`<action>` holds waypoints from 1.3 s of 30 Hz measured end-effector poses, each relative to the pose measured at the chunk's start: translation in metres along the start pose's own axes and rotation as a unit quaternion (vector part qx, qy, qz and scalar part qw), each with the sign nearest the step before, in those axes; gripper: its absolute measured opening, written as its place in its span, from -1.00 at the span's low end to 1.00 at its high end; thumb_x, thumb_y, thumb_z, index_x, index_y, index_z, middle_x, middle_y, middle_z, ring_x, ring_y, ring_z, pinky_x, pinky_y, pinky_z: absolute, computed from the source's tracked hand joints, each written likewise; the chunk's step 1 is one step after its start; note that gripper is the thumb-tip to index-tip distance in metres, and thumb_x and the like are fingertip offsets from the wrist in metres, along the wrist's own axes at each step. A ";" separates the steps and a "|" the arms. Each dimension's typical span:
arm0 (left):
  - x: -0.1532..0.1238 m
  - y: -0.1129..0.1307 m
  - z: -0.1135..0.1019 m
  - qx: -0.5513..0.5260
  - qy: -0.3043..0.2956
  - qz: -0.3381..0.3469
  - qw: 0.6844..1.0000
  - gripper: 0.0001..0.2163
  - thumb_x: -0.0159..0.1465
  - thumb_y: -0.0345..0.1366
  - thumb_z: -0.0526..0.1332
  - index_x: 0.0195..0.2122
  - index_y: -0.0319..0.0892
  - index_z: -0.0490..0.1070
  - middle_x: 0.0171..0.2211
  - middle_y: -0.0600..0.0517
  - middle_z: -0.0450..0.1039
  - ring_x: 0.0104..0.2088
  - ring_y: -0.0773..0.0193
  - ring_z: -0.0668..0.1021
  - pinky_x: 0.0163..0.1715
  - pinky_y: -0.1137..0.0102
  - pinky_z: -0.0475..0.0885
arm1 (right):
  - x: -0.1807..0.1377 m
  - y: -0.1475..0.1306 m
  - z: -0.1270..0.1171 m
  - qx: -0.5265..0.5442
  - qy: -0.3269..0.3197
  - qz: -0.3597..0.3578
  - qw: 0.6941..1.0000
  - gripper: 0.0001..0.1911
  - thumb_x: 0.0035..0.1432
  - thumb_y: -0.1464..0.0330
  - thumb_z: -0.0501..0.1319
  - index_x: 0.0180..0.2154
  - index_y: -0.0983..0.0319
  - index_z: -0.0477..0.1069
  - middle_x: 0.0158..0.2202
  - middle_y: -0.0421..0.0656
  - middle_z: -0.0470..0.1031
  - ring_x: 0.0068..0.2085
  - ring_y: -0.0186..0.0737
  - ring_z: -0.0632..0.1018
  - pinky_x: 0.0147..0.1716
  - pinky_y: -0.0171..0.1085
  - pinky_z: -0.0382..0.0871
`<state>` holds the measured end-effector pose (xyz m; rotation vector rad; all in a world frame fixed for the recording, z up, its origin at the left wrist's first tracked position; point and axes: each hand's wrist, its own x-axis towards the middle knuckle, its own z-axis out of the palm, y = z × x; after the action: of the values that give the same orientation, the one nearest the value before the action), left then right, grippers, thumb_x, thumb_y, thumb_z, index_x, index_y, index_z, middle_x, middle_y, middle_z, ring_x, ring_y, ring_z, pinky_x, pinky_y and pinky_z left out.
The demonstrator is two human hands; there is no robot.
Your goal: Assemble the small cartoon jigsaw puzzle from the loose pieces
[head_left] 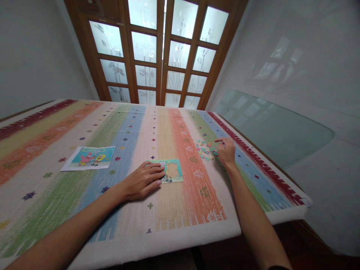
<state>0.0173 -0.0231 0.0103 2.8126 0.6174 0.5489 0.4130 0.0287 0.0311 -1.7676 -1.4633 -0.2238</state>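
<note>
My left hand (147,180) lies flat, its fingers stretched over the left part of a small jigsaw puzzle board (173,171). The board has a printed turquoise border and a bare tan area in its middle. To the right of it, a loose pile of small colourful puzzle pieces (204,150) is spread on the cloth. At the right edge of that pile is my right hand (226,152), with the index finger stretched out to the left and the other fingers partly hidden. No piece can be made out in it.
A striped cloth (126,127) covers the table. On the left lies a printed cartoon picture sheet (94,157). The table's front edge (168,240) runs below my arms. Wooden doors with frosted panes (144,47) stand behind, and a glass-like panel (270,127) is at the right.
</note>
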 end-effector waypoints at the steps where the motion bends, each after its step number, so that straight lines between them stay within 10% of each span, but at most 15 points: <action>1: 0.000 0.000 0.000 -0.002 0.001 0.002 1.000 -0.66 0.51 -0.20 0.03 0.23 -0.07 0.40 0.22 -0.11 0.47 0.26 -0.01 0.45 0.24 -0.04 0.27 | 0.000 0.003 0.001 -0.014 -0.012 0.003 1.000 -0.64 0.04 0.47 -0.03 -0.33 0.25 0.54 -0.17 0.06 0.56 -0.08 0.04 0.47 -0.01 -0.03 0.30; 39: -0.002 -0.001 0.005 0.000 0.010 0.013 1.000 -0.63 0.51 -0.15 0.10 0.27 -0.12 0.36 0.29 -0.17 0.40 0.30 0.00 0.43 0.35 -0.06 0.21 | 0.006 0.052 -0.009 -0.184 -0.202 0.078 0.959 -0.74 0.12 0.38 0.22 -0.25 0.22 0.70 -0.15 0.11 0.62 -0.01 0.19 0.56 -0.04 0.00 0.39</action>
<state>0.0174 -0.0235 0.0049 2.8217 0.5847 0.5833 0.4645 0.0271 0.0164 -2.3259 -1.6297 -0.0558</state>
